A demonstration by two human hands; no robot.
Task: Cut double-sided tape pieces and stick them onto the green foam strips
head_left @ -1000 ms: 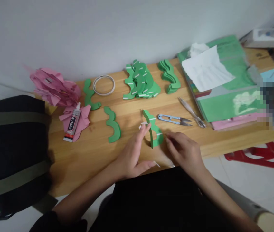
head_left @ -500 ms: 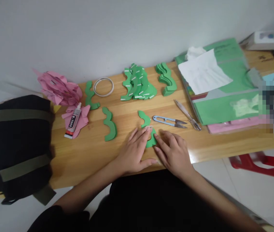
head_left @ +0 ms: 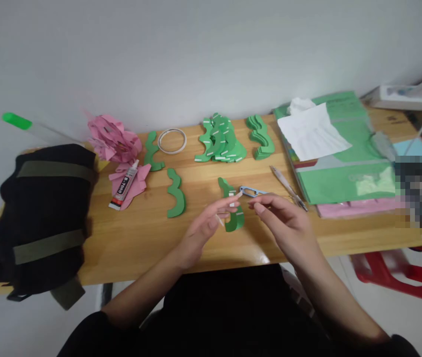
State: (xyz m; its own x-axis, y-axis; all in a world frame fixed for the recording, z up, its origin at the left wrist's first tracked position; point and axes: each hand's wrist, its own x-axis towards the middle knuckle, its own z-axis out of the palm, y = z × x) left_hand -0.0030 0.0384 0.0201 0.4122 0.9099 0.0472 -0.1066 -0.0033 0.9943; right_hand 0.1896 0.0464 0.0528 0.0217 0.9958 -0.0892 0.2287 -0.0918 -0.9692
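Wavy green paper pieces with white strips [head_left: 239, 218] lie on the wooden table in front of me. My left hand [head_left: 207, 223] is over their left side, its fingers closed, with thin white strips showing at the fingers. To the right, my right hand [head_left: 285, 220] is raised with thumb and index fingertip pinched together; what is between them is too small to tell. Its fingers partly cover the blue thread snips [head_left: 251, 191]. Another wavy green stack [head_left: 175, 196] rests to the left.
Along the back are pink paper [head_left: 114, 139], a tape roll [head_left: 172, 141], green pieces with white strips [head_left: 220, 141] and a green stack [head_left: 261, 139]. A glue tube [head_left: 124, 187], black bag [head_left: 50, 218], pen [head_left: 288, 187] and green packet [head_left: 330, 173] surround the work area.
Both hands have lifted off the green paper and moved apart from flat pressing into closed finger grips. White strips now show on the paper and at my left hand. The view has shifted slightly.
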